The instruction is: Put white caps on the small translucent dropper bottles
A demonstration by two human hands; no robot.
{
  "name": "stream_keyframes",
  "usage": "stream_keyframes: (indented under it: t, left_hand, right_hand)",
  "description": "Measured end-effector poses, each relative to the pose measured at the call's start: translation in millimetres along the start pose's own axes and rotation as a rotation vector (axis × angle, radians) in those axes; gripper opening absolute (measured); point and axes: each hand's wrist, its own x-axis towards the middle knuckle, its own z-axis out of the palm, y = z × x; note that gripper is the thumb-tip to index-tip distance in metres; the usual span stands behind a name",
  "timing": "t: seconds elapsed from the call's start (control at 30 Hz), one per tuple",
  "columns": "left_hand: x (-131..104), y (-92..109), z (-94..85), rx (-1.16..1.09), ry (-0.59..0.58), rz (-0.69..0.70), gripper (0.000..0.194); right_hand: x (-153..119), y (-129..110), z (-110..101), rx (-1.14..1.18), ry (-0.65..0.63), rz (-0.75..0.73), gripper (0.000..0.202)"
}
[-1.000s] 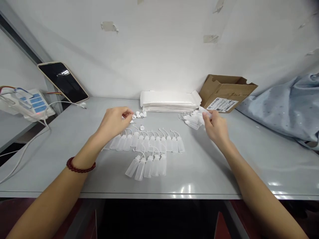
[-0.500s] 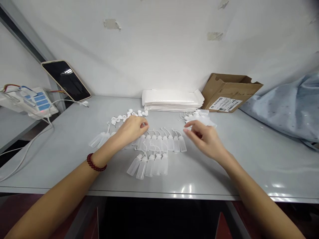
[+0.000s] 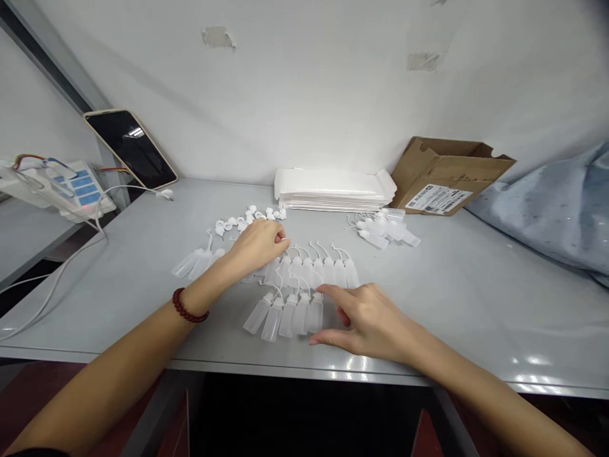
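Note:
My left hand [image 3: 261,244] is closed over the left part of the back row of small translucent squeeze bottles [image 3: 328,271], which have thin tails at their tops. Its fingertips are curled together; what they hold, if anything, is hidden. My right hand [image 3: 368,320] is open, thumb and forefinger spread beside the right end of the front row of bottles [image 3: 287,316]. The forefinger reaches the top of the last bottle there and the thumb is near its base. Several white caps [image 3: 250,216] lie behind my left hand. More bottles [image 3: 190,261] lie left of my forearm.
A loose pile of bottles [image 3: 385,227] lies at the back right. Behind stand a stack of white padded envelopes [image 3: 333,188] and a cardboard box [image 3: 451,174]. Blue-grey fabric [image 3: 552,209] is at the far right. A phone [image 3: 133,149] and a cabled power strip [image 3: 80,193] are left.
My right hand has moved down and left from beside the bottle pile to the front row, its thumb and forefinger spreading wider. My left hand stays over the back row.

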Motion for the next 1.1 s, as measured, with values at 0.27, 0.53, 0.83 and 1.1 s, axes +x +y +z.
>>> stream_keyframes:
  t: [0.27, 0.53, 0.83, 1.1]
  left_hand:
    - [-0.4, -0.5, 0.5, -0.002, -0.01, 0.002, 0.021]
    - [-1.9, 3.1, -0.2, -0.01, -0.006, -0.01, 0.022]
    - [-1.4, 2.6, 0.7, -0.017, 0.011, -0.005, 0.021]
    - [-1.7, 3.1, 0.3, -0.023, 0.019, -0.012, 0.021]
  right_hand:
    - [1.9, -2.1, 4.3, -0.081, -0.08, 0.034, 0.069]
    - [2.9, -3.4, 4.3, -0.107, -0.1, 0.077, 0.07]
    - [1.9, -8.0, -3.0, -0.062, -0.181, 0.08, 0.068]
    - [1.7, -8.5, -3.5, -0.091, -0.203, 0.075, 0.078]
